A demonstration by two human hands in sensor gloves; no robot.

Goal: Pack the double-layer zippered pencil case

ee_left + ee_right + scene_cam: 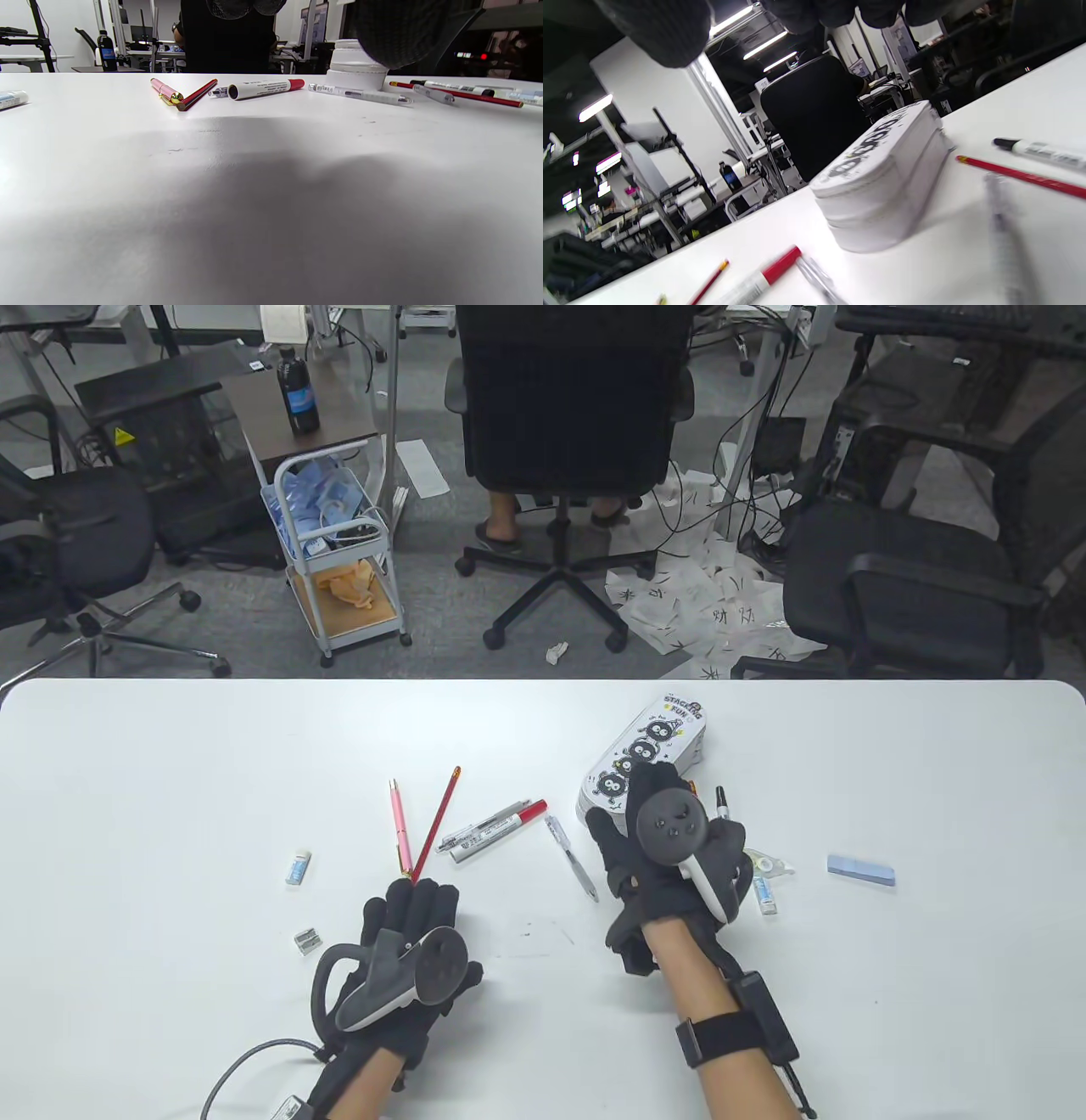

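The white pencil case with black cartoon figures lies zipped at the table's centre right; in the right wrist view the pencil case fills the middle. My right hand hovers over its near end, fingers loosely spread and holding nothing; its fingertips hang above the case. My left hand lies flat on the table, its straight fingers just short of the pink pen and red pencil. A red-capped marker and a clear pen lie between the hands.
A black-tipped marker, correction tape, a small tube and a blue eraser block lie right of the case. A small eraser and a sharpener lie at the left. Office chairs stand beyond the table's far edge.
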